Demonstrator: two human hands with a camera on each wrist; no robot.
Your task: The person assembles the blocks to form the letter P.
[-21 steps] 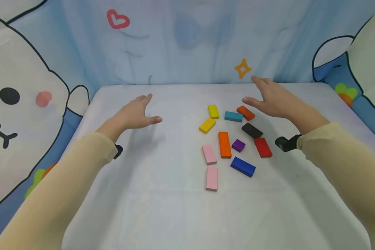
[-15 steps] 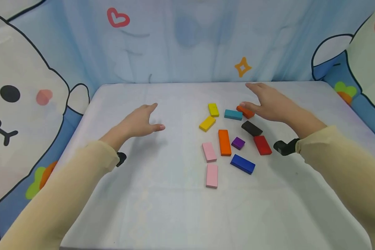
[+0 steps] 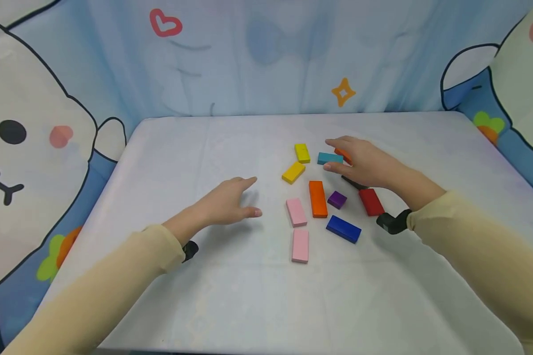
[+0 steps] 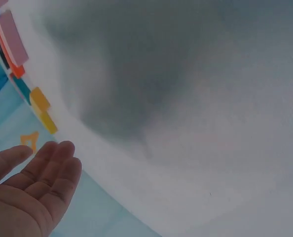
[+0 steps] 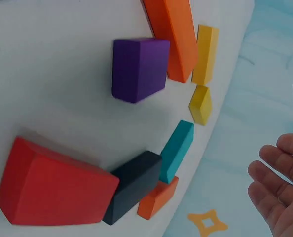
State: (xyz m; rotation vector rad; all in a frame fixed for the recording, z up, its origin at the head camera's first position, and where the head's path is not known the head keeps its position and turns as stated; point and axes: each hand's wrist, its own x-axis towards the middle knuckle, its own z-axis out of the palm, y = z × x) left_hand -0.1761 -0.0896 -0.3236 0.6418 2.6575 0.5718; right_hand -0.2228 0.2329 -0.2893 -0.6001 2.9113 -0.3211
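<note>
Prob. early stage: blocks (image 3: 318,199) all seem down, loose, ctr-right of tabletop (image 3: 231,305); handling left to do. L hand (image 3: 225,202): grip wide, nil held, near pink block (image 3: 296,212). R hand (image 3: 366,160): same, over black block (image 3: 354,183).

Right of centre in the head view, we see the blue block (image 3: 344,229) and red block (image 3: 371,202) as smooth, low-sheen wood or plastic, we cannot tell which. Beneath them we find matt, creased white cloth (image 3: 231,301); along the top, a softly rippled fabric backdrop (image 3: 231,64). The sleeve (image 3: 471,246) at lower right looks matt cloth, the black wrist mount (image 3: 392,223) smooth plastic.
</note>
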